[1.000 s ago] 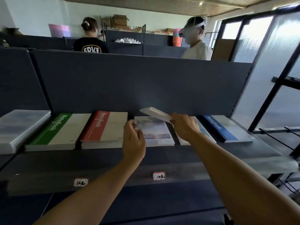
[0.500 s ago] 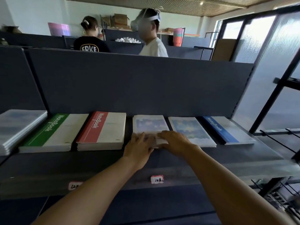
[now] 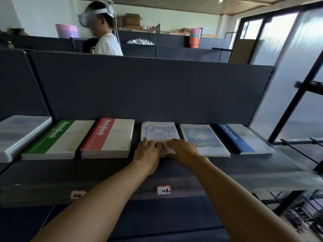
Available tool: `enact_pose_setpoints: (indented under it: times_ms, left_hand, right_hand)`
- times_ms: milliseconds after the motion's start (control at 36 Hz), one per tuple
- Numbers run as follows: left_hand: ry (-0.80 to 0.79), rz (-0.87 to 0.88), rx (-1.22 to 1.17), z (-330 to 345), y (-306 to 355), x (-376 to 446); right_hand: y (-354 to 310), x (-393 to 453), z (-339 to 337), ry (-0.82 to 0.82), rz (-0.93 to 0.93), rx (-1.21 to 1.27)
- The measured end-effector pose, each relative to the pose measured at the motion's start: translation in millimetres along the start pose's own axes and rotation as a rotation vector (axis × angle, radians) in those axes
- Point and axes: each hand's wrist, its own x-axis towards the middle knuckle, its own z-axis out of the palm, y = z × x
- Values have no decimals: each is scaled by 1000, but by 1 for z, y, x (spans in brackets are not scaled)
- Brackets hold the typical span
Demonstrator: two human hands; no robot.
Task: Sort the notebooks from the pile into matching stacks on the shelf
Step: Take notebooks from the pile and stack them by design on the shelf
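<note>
Both forearms reach forward and slightly inward, meeting at the near edge of the pale painted-cover stack (image 3: 160,132) in the middle of the shelf (image 3: 244,173). The left hand (image 3: 147,152) lies palm down with fingers stretched flat over the stack's near left corner, pressing rather than gripping. The right hand (image 3: 182,150) also lies palm down, fingers extended leftward across the near edge of the same stack, its fingertips almost meeting those of the left hand; neither hand curls round anything.

Just right of this stack lies a blue-and-yellow painted-cover stack (image 3: 203,138), and further right a blue NoteBook stack (image 3: 244,138). To the left sit a thick red NoteBook stack (image 3: 108,137), then a green NoteBook stack (image 3: 59,138), and at the far left a grey clear-wrapped stack (image 3: 21,133). All lie flat in one row against the dark back panel (image 3: 148,91).

Two handwritten price tags (image 3: 163,190) are stuck on the shelf's near lip. Beyond the panel a person in a white shirt (image 3: 106,43) wears a headset
</note>
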Motion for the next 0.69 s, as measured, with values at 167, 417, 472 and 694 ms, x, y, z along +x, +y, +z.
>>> enact_pose_setpoints:
  times_ms: [167, 417, 472, 694]
  left_hand:
    - [171, -42, -43, -22, -6, -5]
    - [217, -262, -12, -57, -74, -55]
    - [218, -323, 17, -59, -95, -71]
    - [192, -538, 13, -62, -174, -154]
  right_hand:
    - [-5, 0, -9, 69, -88, -85]
    - [-62, 10, -11, 124, -196, 23]
    - [-87, 12, -10, 152, -243, 54]
    - [-196, 21, -8, 151, -453, -6]
